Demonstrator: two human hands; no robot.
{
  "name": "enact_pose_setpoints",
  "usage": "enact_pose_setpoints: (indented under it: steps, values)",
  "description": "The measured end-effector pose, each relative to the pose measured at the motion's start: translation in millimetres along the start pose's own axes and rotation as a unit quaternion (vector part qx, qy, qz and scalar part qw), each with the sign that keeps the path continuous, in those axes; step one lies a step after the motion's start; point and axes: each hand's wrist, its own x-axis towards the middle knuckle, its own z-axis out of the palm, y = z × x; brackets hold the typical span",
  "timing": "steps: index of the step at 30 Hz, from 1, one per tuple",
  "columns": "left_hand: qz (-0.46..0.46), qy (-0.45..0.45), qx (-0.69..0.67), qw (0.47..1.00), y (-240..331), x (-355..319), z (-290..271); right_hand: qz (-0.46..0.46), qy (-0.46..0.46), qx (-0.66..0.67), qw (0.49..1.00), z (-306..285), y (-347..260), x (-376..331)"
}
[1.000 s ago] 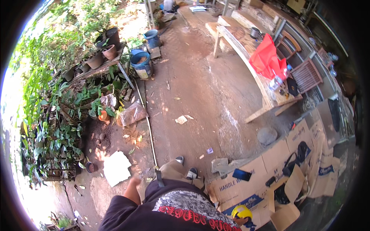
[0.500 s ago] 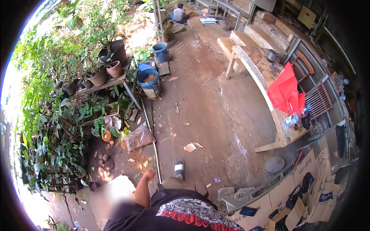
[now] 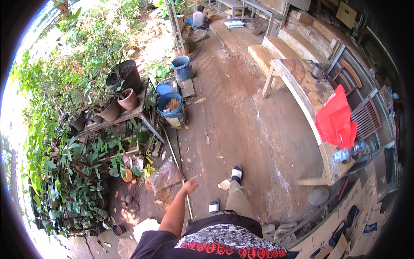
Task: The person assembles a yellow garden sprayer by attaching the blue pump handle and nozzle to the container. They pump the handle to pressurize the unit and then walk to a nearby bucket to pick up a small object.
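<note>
My left arm reaches forward beside my body, and my left hand (image 3: 189, 186) hangs over the brown ground with nothing visible in it. Its fingers are small and slightly blurred, but at least one looks stretched out, so the hand seems open. Below it, a thin pale pipe (image 3: 176, 160) runs along the ground. Just left of the hand lies a clear plastic bag (image 3: 166, 176) with brown contents. My right hand is out of view. Two feet in dark sandals show, the right one (image 3: 236, 173) ahead of the left one (image 3: 214, 206).
Blue buckets (image 3: 182, 69) and a metal plant stand (image 3: 120, 116) with pots line the left. On the right stand a long wooden table (image 3: 297, 97) with a red cloth (image 3: 336, 118), cardboard boxes (image 3: 347, 211) and a round stone (image 3: 318, 196). A person (image 3: 200, 19) sits far ahead.
I have stepped forward, and both feet now show. My left hand has swung forward and to the right. The bag, buckets and table appear shifted in the view.
</note>
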Motion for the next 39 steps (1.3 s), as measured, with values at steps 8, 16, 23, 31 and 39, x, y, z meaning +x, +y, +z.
enact_pose_setpoints:
  steps: [8,16,23,31,39]
  values:
    - [-0.395,-0.073,-0.193,0.895,-149.5,-47.6,2.3,0.018,-0.087,-0.142,0.986,-36.2,-136.9,147.5]
    - [-0.41,0.074,-0.434,0.798,-70.1,80.5,-72.2,-0.169,0.102,-0.317,0.928,-133.0,-407.7,350.9]
    - [-0.156,0.189,-0.371,0.896,53.2,313.0,-170.8,-0.262,0.007,0.071,0.962,-151.0,-691.3,434.9]
    - [-0.324,0.012,-0.341,0.882,64.2,498.5,-275.6,-0.188,0.133,-0.314,0.921,-126.6,-649.9,552.3]
    - [-0.326,0.05,-0.33,0.885,115.0,624.8,-398.9,-0.016,-0.111,-0.199,0.973,-83.6,-802.7,519.8]
